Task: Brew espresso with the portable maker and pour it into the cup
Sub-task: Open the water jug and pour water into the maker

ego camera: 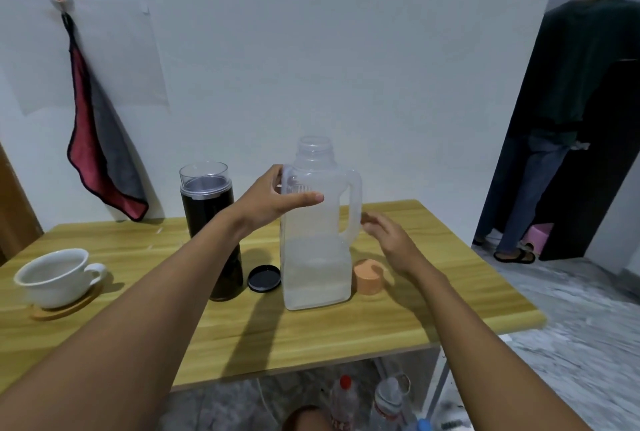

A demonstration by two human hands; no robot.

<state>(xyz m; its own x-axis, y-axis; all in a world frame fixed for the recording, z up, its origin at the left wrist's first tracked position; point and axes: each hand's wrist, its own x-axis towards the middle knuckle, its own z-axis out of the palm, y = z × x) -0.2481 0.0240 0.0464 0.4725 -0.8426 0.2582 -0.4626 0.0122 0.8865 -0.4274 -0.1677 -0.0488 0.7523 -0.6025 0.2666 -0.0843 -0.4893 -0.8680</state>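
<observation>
A translucent water jug (pixel 317 257), uncapped and about half full, stands mid-table. My left hand (pixel 273 200) wraps its upper left side, thumb across the front. My right hand (pixel 384 236) hovers open just right of the jug's handle, not touching it, slightly blurred. The jug's orange cap (pixel 369 276) lies by its right base. The black portable espresso maker (pixel 209 233), with a clear top section, stands upright left of the jug, partly behind my left forearm. Its black lid (pixel 264 278) lies flat between the two. A white cup (pixel 59 276) sits on a wooden coaster (pixel 65 309) at the left.
The wooden table (pixel 311 344) stands against a white wall. A red and grey cloth (pixel 100 160) hangs from a wall hook at left. Another person (pixel 568 111) stands in the doorway at right. Plastic bottles (pixel 388 399) stand on the floor under the table.
</observation>
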